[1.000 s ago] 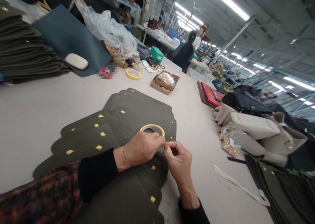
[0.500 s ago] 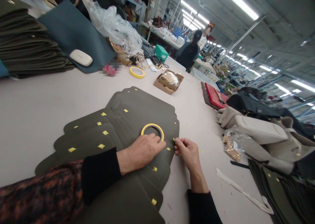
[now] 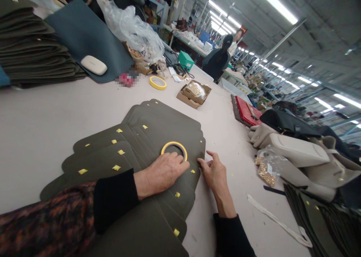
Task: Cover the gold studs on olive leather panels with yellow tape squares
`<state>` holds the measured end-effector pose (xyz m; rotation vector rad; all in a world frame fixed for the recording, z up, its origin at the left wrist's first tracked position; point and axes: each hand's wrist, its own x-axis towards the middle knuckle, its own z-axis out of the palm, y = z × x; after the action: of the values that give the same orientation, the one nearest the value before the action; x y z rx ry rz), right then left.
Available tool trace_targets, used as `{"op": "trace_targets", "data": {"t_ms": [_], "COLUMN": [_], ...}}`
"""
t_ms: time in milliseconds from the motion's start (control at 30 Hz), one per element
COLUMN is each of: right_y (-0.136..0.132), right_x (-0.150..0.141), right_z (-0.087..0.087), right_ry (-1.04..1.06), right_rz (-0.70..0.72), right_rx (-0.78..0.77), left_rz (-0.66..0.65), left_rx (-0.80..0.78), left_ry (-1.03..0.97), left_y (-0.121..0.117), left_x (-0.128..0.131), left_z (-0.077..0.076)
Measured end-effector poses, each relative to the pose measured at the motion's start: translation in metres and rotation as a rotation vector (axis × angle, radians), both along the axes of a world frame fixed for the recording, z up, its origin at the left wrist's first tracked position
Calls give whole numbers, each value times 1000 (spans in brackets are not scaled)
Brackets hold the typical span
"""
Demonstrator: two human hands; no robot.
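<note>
Dark panels point(image 3: 176, 121) lie fanned on bench point(image 3: 42, 129), under left hand point(image 3: 160, 176), its grip closed on yellow tape roll's point(image 3: 184, 152) near rim; right hand point(image 3: 216, 174), nearer their right edge, touches it, grip loosely spread.

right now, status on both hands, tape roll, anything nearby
Left hand holding yellow tape roll over stacked olive panels. Right hand open, thumb at their edge. Second tape roll beyond.
</note>
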<state>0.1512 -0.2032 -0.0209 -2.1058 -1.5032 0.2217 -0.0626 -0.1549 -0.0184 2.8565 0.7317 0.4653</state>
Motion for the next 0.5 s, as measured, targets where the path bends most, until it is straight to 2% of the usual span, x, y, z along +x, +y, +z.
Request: {"op": "trace_targets", "data": {"t_ms": [67,133,233,300,500], "right_y": [-6,-11,-11,-6,7], "right_x": [3,6,7,6,1], "right_z": [-1,-3,-7,-8,-2], "right_ry": [-57,-113,-188,-182,6], "right_rz": [30,137,256,219,46], "right_rx": [73,113,84,53,-96], "left_rz": [-1,-4,-12,-13,45], "left_rx": [-2,-8,-7,-5,-8], "left_ry": [0,-2,-12,-27,-63], "left_y": [0,1,1,3,17], "left_x": [0,0,-1,-1,0], "left_z": [-1,-1,-1,1,5]}}
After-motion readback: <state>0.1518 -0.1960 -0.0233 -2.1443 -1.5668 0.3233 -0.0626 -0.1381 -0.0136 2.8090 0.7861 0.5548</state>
